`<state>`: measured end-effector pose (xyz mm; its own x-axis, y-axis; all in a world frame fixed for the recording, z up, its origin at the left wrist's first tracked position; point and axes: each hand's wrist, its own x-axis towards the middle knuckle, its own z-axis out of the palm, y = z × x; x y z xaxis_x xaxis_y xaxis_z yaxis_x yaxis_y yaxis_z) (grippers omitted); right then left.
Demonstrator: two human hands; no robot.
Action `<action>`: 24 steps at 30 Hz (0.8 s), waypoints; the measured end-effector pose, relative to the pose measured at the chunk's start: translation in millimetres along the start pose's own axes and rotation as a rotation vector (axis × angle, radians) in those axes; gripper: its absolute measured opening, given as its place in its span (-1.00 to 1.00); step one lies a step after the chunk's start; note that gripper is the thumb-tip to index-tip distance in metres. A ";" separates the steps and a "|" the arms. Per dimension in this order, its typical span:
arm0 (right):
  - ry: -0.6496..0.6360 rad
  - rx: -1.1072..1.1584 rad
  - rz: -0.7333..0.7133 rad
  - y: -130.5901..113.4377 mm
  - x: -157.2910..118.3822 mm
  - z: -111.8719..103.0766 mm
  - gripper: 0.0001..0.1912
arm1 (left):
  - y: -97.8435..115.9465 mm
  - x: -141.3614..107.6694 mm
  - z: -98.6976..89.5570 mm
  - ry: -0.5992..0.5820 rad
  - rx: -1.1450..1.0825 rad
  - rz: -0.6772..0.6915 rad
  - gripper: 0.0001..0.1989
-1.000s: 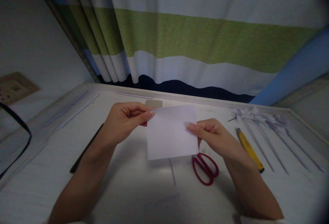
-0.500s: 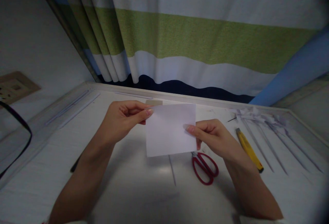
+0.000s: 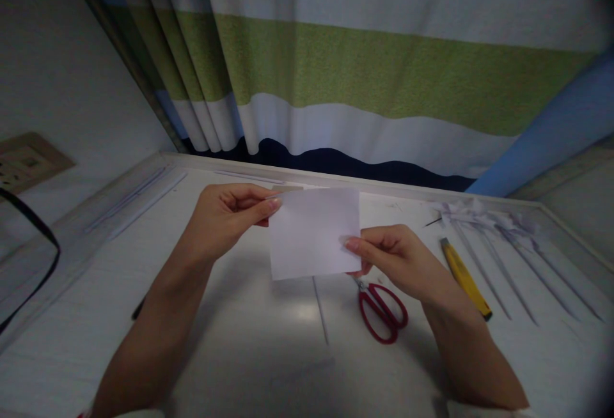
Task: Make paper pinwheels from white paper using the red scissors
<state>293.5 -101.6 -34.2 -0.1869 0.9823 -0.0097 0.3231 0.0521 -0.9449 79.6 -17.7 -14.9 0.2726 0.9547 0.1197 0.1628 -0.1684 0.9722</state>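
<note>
A plain white sheet of paper (image 3: 313, 232), roughly square, is held up above the white tabletop (image 3: 240, 348). My left hand (image 3: 235, 216) pinches its upper left corner between thumb and fingers. On the opposite edge, my right hand (image 3: 391, 255) grips the paper low down, thumb on the near face and fingers behind. Below the right hand lie red-handled scissors (image 3: 382, 312), their blades mostly hidden by the paper and hand. A thin white paper stick (image 3: 320, 312) shows from under the sheet's lower edge.
At right, a yellow utility knife (image 3: 464, 277) lies beside several thin paper sticks with crumpled white paper tops (image 3: 484, 220). Long paper strips (image 3: 148, 204) rest at the back left. A striped curtain (image 3: 336, 73) hangs behind; a black cable (image 3: 48, 239) loops at left.
The paper has shifted slightly up and to the left, with its lower edge raised more. Both hands still hold it; the scissors and knife have not moved.
</note>
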 end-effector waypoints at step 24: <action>0.351 -0.058 -0.183 8.9 8.3 -3.5 -0.91 | -3.8 0.6 1.1 0.073 0.004 0.057 -0.93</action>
<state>298.1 -92.4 -41.6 0.0793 0.9571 0.2787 0.3681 0.2317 -0.9005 80.2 -16.8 -18.7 0.2118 0.9588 0.1895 0.1531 -0.2240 0.9625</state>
